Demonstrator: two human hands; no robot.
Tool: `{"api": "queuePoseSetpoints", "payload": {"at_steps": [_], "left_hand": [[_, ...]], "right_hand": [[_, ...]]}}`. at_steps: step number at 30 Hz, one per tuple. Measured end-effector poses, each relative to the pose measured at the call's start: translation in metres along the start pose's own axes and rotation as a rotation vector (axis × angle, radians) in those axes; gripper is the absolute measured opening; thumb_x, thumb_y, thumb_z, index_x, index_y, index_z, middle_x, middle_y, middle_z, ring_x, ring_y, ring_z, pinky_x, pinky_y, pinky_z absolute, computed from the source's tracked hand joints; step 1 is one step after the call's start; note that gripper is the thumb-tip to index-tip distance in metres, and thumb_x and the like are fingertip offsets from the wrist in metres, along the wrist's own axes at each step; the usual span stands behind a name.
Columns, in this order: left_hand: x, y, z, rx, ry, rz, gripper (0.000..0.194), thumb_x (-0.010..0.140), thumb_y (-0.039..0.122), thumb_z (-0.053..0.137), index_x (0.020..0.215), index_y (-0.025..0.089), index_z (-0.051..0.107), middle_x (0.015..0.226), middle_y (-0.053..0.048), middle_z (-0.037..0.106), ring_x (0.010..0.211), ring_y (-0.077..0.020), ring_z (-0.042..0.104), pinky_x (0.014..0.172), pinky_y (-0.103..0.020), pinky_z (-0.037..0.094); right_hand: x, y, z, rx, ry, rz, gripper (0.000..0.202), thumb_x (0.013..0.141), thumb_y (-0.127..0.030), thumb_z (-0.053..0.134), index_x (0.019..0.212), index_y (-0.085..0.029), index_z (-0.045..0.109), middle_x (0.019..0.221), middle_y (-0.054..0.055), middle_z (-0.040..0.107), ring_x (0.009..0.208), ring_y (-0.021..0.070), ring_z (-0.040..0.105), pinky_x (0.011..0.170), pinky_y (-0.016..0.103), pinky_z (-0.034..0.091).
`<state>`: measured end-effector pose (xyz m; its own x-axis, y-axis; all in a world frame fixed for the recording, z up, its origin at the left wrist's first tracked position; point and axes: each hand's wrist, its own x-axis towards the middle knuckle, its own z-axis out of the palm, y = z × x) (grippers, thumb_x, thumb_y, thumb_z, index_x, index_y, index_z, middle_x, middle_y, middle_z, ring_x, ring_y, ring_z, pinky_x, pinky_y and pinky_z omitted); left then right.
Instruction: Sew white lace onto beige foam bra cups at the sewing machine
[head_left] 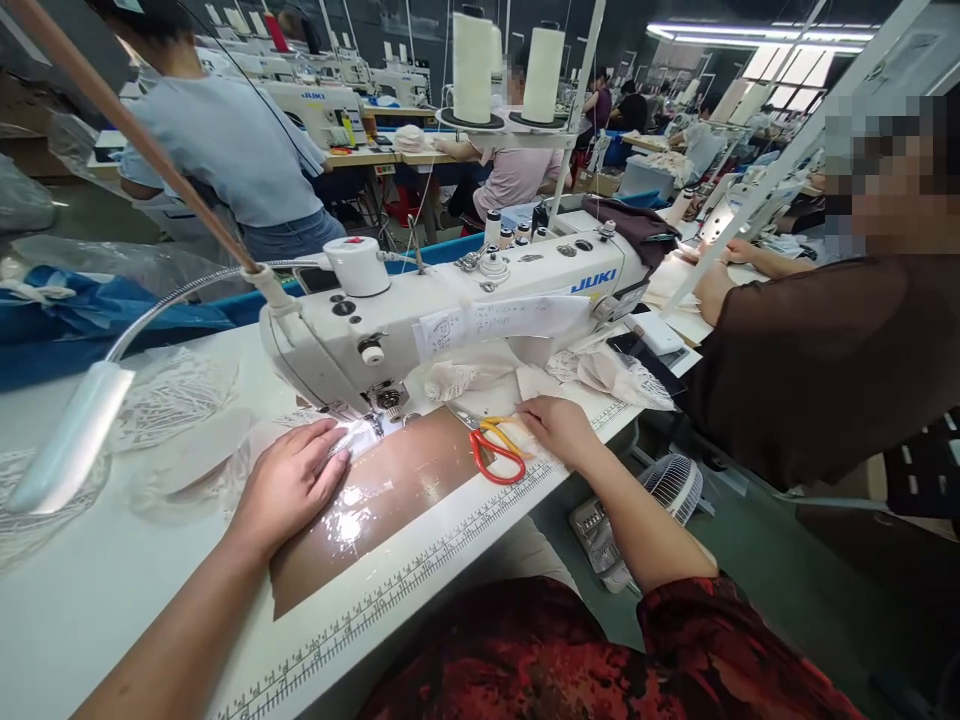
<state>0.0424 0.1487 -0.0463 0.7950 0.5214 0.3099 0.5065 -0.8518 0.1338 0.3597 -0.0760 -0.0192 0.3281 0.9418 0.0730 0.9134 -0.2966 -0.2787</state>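
Observation:
My left hand [300, 482] lies flat on pale lace fabric [259, 445], just left of the needle area of a white sewing machine [450, 290]. Its fingers are extended towards the lit presser foot [377, 425]. On the right, my right hand [559, 425] has its fingers bent together at a light beige piece of fabric [534, 440]. Scissors with red and yellow handles [496, 462] rest between the hands, nearer the right one. A glossy brown sheet [390, 490] covers the table in front of the machine.
More lace pieces [176, 395] lie on the left of the white table [97, 600], near a lamp [71, 440]. Thread cones [472, 68] stand behind the machine. A person in brown [840, 350] works at the right. A small fan [673, 485] is below.

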Motion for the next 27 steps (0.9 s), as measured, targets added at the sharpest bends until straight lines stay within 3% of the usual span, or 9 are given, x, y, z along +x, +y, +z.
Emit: {"api": "queuePoseSetpoints", "payload": {"at_steps": [3, 6, 10, 13, 16, 22, 25, 27], "left_hand": [[0.001, 0.0, 0.001, -0.003, 0.001, -0.004, 0.041, 0.093, 0.046, 0.037, 0.109, 0.02, 0.065, 0.12, -0.012, 0.065, 0.112, -0.0314, 0.06, 0.097, -0.047, 0.05], [0.001, -0.001, 0.002, -0.007, 0.008, -0.003, 0.042, 0.093, 0.047, 0.037, 0.108, 0.02, 0.065, 0.119, -0.012, 0.065, 0.111, -0.0325, 0.06, 0.097, -0.049, 0.05], [0.001, -0.001, 0.002, -0.008, 0.008, -0.01, 0.043, 0.093, 0.047, 0.037, 0.107, 0.019, 0.066, 0.119, -0.013, 0.066, 0.111, -0.0329, 0.06, 0.096, -0.049, 0.05], [0.002, -0.001, 0.001, -0.018, -0.001, -0.002, 0.044, 0.092, 0.046, 0.038, 0.107, 0.017, 0.067, 0.118, -0.015, 0.066, 0.11, -0.0332, 0.061, 0.095, -0.048, 0.05], [0.001, -0.002, 0.002, -0.016, 0.007, 0.004, 0.043, 0.092, 0.045, 0.038, 0.108, 0.019, 0.068, 0.117, -0.014, 0.066, 0.11, -0.0319, 0.061, 0.095, -0.046, 0.05], [-0.001, -0.003, 0.005, 0.0, 0.011, 0.0, 0.043, 0.093, 0.043, 0.038, 0.11, 0.017, 0.068, 0.12, -0.014, 0.065, 0.112, -0.0313, 0.06, 0.097, -0.046, 0.049], [-0.002, -0.003, 0.004, -0.017, 0.0, -0.009, 0.043, 0.093, 0.043, 0.038, 0.111, 0.017, 0.067, 0.121, -0.014, 0.064, 0.112, -0.0307, 0.06, 0.096, -0.045, 0.049], [-0.002, -0.001, 0.002, -0.036, -0.003, -0.015, 0.042, 0.094, 0.043, 0.039, 0.112, 0.018, 0.067, 0.122, -0.013, 0.064, 0.112, -0.03, 0.06, 0.097, -0.045, 0.049]], "right_hand": [[0.002, 0.009, 0.002, -0.038, -0.01, -0.017, 0.027, 0.098, -0.026, 0.044, 0.099, -0.018, 0.07, 0.092, 0.007, 0.07, 0.086, 0.0179, 0.063, 0.072, 0.026, 0.04], [-0.002, 0.017, -0.003, -0.059, 0.023, -0.01, 0.03, 0.099, -0.031, 0.043, 0.112, -0.018, 0.066, 0.102, 0.009, 0.068, 0.092, 0.0187, 0.063, 0.075, 0.026, 0.04], [-0.007, 0.024, -0.009, -0.144, 0.11, 0.144, 0.047, 0.09, -0.047, 0.057, 0.125, -0.015, 0.058, 0.116, 0.013, 0.064, 0.095, 0.0237, 0.062, 0.068, 0.028, 0.04], [-0.006, 0.031, -0.009, -0.182, 0.078, 0.198, 0.027, 0.094, -0.035, 0.052, 0.103, -0.015, 0.067, 0.097, 0.01, 0.068, 0.082, 0.021, 0.062, 0.064, 0.027, 0.036], [0.0, 0.041, -0.012, -0.163, 0.071, 0.16, 0.024, 0.095, -0.029, 0.048, 0.088, -0.018, 0.068, 0.087, 0.007, 0.068, 0.08, 0.0189, 0.061, 0.065, 0.026, 0.036], [0.012, 0.053, -0.03, -0.203, 0.244, 0.208, 0.031, 0.093, -0.02, 0.043, 0.117, -0.012, 0.061, 0.117, 0.018, 0.062, 0.103, 0.0288, 0.055, 0.081, 0.035, 0.039], [0.005, 0.046, -0.03, -0.223, 0.27, 0.051, 0.029, 0.093, -0.019, 0.044, 0.112, -0.013, 0.065, 0.117, 0.017, 0.063, 0.107, 0.0293, 0.052, 0.091, 0.037, 0.038], [-0.003, 0.038, -0.026, -0.202, 0.155, -0.085, 0.029, 0.096, -0.024, 0.043, 0.105, -0.015, 0.069, 0.106, 0.014, 0.067, 0.101, 0.0264, 0.055, 0.089, 0.035, 0.04]]}}
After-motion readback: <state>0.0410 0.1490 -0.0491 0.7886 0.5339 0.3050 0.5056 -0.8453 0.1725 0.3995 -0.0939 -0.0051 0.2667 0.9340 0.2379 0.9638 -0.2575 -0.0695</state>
